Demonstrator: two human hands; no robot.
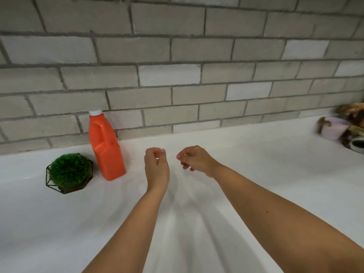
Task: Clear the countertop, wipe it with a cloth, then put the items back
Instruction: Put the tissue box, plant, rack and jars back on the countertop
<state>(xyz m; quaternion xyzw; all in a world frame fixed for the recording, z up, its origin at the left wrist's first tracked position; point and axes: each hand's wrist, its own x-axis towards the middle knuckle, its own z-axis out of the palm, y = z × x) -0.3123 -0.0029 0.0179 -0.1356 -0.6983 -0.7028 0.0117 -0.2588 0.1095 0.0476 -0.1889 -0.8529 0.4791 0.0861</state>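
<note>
An orange plastic bottle [106, 148] with a white cap stands upright on the white countertop [256, 174], close to the brick wall at the left. Just left of it sits a round green artificial plant [69, 172] in a black wire holder. My left hand [156, 165] hovers above the counter to the right of the bottle, fingers loosely curled and holding nothing. My right hand [194, 158] hovers beside it, a little to the right, also loosely curled and empty. No cloth is in view.
A grey brick wall [177, 75] backs the counter. At the far right edge stands a blurred cluster: a pale lilac pot [332, 128], dried flowers [352, 112] and a dark round object [357, 143].
</note>
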